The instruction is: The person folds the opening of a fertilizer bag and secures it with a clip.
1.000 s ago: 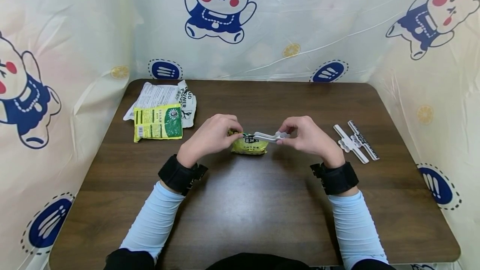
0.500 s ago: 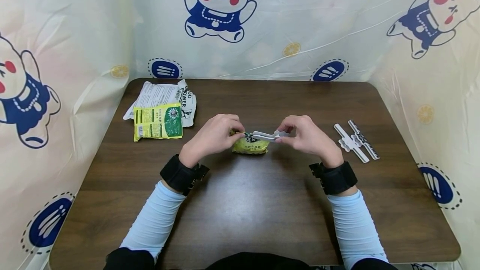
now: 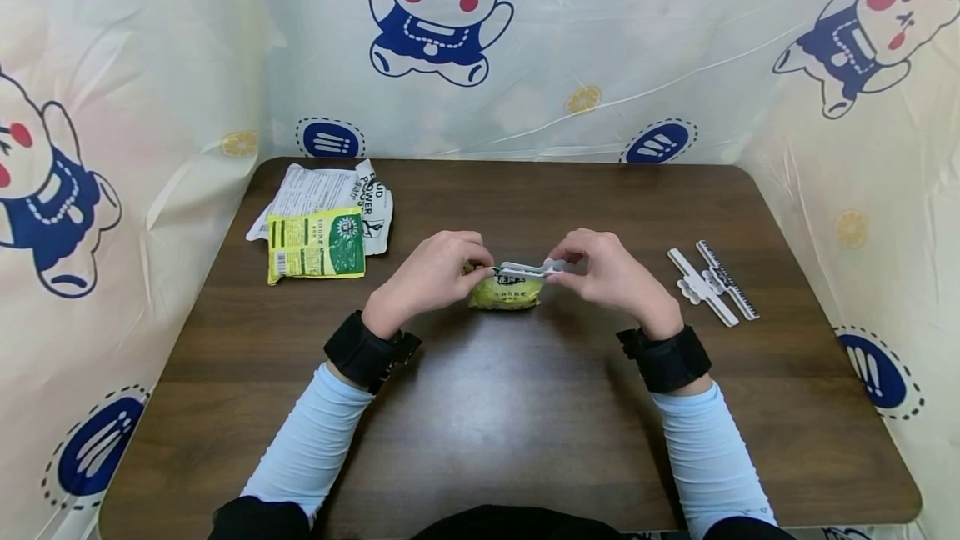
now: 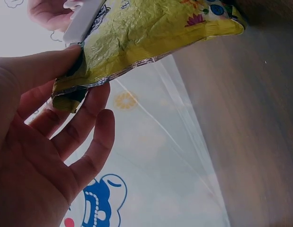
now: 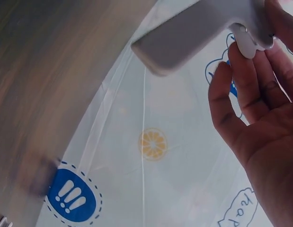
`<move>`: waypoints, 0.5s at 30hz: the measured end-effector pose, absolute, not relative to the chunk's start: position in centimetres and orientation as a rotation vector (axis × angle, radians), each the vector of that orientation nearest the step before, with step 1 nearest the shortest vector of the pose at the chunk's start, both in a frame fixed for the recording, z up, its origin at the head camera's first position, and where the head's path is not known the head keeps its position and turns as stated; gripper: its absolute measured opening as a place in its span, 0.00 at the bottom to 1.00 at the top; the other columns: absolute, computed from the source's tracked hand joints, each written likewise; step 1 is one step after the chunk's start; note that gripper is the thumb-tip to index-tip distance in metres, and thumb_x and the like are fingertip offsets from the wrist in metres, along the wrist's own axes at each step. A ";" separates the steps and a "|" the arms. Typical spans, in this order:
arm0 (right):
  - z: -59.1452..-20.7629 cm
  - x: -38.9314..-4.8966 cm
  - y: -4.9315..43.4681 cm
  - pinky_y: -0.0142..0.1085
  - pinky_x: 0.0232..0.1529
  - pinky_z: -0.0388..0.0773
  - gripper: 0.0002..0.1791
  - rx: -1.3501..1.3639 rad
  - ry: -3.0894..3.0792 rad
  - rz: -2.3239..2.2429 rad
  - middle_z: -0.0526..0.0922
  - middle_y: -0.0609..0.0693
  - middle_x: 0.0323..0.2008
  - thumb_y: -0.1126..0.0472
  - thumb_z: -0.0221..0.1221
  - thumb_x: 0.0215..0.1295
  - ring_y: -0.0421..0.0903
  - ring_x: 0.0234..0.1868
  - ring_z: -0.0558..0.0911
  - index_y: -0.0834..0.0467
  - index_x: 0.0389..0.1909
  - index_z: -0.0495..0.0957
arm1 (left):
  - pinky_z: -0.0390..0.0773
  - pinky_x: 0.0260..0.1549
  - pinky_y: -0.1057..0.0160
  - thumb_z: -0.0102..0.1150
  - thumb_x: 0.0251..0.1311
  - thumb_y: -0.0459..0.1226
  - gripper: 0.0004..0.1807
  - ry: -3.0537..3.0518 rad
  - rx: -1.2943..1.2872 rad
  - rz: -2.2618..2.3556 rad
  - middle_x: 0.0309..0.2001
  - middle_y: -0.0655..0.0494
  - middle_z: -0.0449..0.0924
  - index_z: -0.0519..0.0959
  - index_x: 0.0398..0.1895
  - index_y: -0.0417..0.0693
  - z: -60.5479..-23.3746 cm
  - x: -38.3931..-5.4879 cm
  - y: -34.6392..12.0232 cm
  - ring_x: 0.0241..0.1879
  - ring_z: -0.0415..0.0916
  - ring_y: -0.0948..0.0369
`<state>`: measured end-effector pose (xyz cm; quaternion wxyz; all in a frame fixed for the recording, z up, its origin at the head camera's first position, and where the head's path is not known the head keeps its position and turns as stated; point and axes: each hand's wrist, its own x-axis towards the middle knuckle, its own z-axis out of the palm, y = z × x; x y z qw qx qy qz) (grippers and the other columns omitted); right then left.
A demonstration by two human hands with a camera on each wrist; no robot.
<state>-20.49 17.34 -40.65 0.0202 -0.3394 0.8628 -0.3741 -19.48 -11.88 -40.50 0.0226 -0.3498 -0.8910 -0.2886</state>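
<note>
My left hand [image 3: 438, 272] pinches the top corner of a yellow-green foil packet [image 3: 506, 296] between thumb and fingers. The left wrist view shows the packet's crimped edge [image 4: 137, 65] running away from the fingertips, the other fingers spread behind it. A white bag sealing clip [image 3: 517, 270] is gripped at its handle end by the thumb and fingers of my right hand [image 3: 613, 273]. The clip lies along the packet's top, its far end right at the left fingertips. In the right wrist view the clip's bar [image 5: 184, 38] hides the packet.
Another yellow-green packet [image 3: 303, 247] overlaps a white printed pouch [image 3: 315, 188] at the table's back left. Two more clips, one plain white [image 3: 702, 287] and one with dark teeth [image 3: 727, 280], lie at the right. A printed sheet [image 3: 555, 40] hangs around the brown table [image 3: 480, 440].
The right hand has slid the clip slightly left along the packet's top. The left hand and packet have shifted a little right, so the hands are closer together.
</note>
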 end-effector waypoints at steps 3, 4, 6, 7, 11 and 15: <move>-40.8 -20.5 17.4 0.59 0.41 0.83 0.09 -1.036 2.667 -1.171 0.86 0.54 0.37 0.66 0.75 0.60 0.53 0.37 0.81 0.59 0.41 0.87 | 0.78 0.30 0.58 0.71 0.66 0.36 0.03 -2.769 -1.082 -0.893 0.34 0.58 0.83 0.91 0.39 0.49 -40.4 -19.6 -11.9 0.31 0.76 0.61; -40.8 -20.5 17.5 0.59 0.41 0.83 0.10 -1.031 2.665 -1.173 0.86 0.54 0.37 0.66 0.74 0.60 0.53 0.38 0.81 0.59 0.41 0.87 | 0.78 0.31 0.58 0.71 0.65 0.37 0.03 -2.772 -1.079 -0.892 0.35 0.58 0.83 0.91 0.39 0.50 -40.4 -19.6 -12.0 0.32 0.76 0.61; -40.9 -20.5 17.6 0.59 0.41 0.83 0.10 -1.022 2.656 -1.178 0.86 0.54 0.37 0.66 0.74 0.60 0.53 0.38 0.81 0.58 0.42 0.87 | 0.79 0.32 0.57 0.72 0.64 0.37 0.03 -2.778 -1.070 -0.891 0.37 0.58 0.84 0.91 0.39 0.51 -40.3 -19.6 -12.2 0.33 0.77 0.61; -40.9 -20.5 17.6 0.60 0.42 0.83 0.10 -1.019 2.654 -1.177 0.86 0.54 0.38 0.66 0.74 0.60 0.54 0.38 0.81 0.58 0.42 0.87 | 0.80 0.33 0.57 0.73 0.63 0.38 0.03 -2.783 -1.063 -0.890 0.37 0.58 0.84 0.91 0.39 0.51 -40.2 -19.6 -12.4 0.34 0.78 0.61; -40.8 -20.5 17.6 0.59 0.43 0.83 0.10 -1.008 2.649 -1.163 0.87 0.54 0.38 0.65 0.74 0.61 0.53 0.39 0.81 0.58 0.42 0.87 | 0.81 0.34 0.56 0.74 0.61 0.39 0.04 -2.805 -1.035 -0.886 0.38 0.58 0.85 0.91 0.38 0.51 -40.0 -19.6 -12.9 0.35 0.81 0.57; -40.6 -20.4 17.6 0.57 0.43 0.82 0.10 -1.009 2.647 -1.152 0.87 0.55 0.38 0.66 0.74 0.61 0.55 0.39 0.81 0.59 0.43 0.87 | 0.81 0.33 0.55 0.74 0.61 0.38 0.03 -2.813 -1.038 -0.890 0.37 0.57 0.86 0.91 0.36 0.50 -40.0 -19.7 -13.1 0.35 0.82 0.55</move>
